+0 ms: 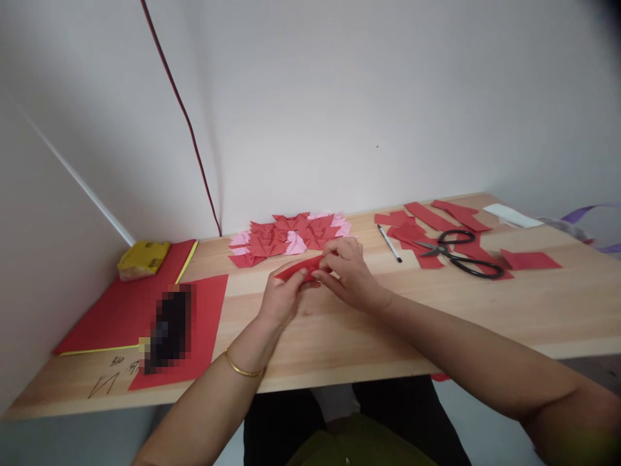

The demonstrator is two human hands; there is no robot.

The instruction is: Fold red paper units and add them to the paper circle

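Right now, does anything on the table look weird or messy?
Yes: dark scribbles mark the bare wood at the left, where you'd expect paper. The scissors lie open across jumbled red strips at the right.

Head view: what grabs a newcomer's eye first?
Probably the cluster of folded red and pink paper, vivid near the pale wall at the back of the table. Just in front, the left hand and right hand pinch a piece of red paper. To the right, black-handled scissors lie open on scattered red strips.
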